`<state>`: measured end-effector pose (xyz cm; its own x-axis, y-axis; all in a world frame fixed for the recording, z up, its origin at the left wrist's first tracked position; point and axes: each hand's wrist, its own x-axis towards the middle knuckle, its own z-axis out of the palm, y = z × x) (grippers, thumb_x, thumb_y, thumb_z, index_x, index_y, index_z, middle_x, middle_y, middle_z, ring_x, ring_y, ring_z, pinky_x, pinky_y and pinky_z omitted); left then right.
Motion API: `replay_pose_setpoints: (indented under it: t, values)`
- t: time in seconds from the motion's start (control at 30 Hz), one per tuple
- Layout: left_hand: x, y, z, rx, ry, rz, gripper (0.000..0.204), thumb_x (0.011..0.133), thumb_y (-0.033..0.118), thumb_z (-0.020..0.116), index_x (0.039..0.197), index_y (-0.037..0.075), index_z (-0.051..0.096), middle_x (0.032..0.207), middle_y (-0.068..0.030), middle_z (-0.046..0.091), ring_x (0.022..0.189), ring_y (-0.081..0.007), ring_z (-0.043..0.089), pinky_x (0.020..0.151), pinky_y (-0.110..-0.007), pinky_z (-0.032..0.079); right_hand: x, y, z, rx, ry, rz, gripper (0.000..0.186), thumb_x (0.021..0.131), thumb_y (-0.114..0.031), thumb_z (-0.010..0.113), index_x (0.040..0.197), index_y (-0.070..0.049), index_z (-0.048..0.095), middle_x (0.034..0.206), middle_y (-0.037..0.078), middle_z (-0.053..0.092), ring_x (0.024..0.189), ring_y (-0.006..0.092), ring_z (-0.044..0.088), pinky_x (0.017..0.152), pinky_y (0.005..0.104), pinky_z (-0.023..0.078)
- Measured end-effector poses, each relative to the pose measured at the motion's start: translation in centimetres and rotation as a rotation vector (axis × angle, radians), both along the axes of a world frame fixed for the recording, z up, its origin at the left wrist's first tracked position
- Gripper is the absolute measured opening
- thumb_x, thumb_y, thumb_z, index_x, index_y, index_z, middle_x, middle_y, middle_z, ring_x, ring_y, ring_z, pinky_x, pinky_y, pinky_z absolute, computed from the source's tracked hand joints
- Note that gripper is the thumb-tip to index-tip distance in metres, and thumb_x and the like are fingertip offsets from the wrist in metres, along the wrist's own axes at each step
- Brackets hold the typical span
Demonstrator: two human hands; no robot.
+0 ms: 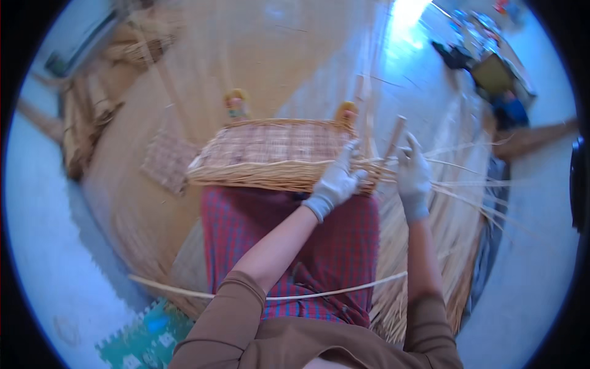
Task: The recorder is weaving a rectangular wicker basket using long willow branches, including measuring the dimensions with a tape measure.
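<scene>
- Looking over from here, I see red checked cloth [289, 230] covering this person's lap.
- Wicker basket [270, 150] is right at the knees, long side facing them.
- Gloved left hand [340, 181] is grasping its right-hand end.
- Gloved right hand [413, 177] is up by some loose strands [458, 166] and a stick [396, 136]; can't tell if it's gripping anything, kinda blurry.
- Woven panel [167, 158] shows just left of the basket.

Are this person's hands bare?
No, the left hand and the right hand both wear pale gloves.
</scene>
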<state>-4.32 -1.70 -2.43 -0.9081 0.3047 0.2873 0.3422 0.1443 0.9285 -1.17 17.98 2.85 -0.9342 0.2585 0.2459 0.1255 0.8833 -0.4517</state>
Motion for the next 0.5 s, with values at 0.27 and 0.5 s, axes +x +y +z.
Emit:
replay_pose_setpoints:
  t: [0.27, 0.5]
  values:
    - [14.5, -22.3, 3.2, -0.368, -0.151, 0.055, 0.023, 0.098, 0.021, 0.070, 0.117, 0.008, 0.071, 0.108, -0.0092, 0.074, 0.094, -0.0224, 0.072, 0.084, -0.038, 0.057, 18.8, -16.0, 1.2, -0.107, -0.964, 1.061, 0.045, 0.090, -0.020, 0.078, 0.132, -0.011, 0.066, 0.096, 0.010, 0.076, 0.085, 0.0300, 0.073, 0.074, 0.0414, 0.058]
    - [19.5, -34.9, 2.9, -1.009, 0.062, 0.235, 0.015, 0.094, 0.032, 0.069, 0.094, 0.018, 0.071, 0.078, -0.0031, 0.067, 0.078, -0.0264, 0.069, 0.073, -0.044, 0.052, 14.8, -9.1, -2.5, 0.178, -0.291, 0.521, 0.018, 0.088, -0.027, 0.075, 0.103, -0.017, 0.077, 0.080, 0.006, 0.069, 0.081, 0.0270, 0.066, 0.074, 0.0392, 0.051]
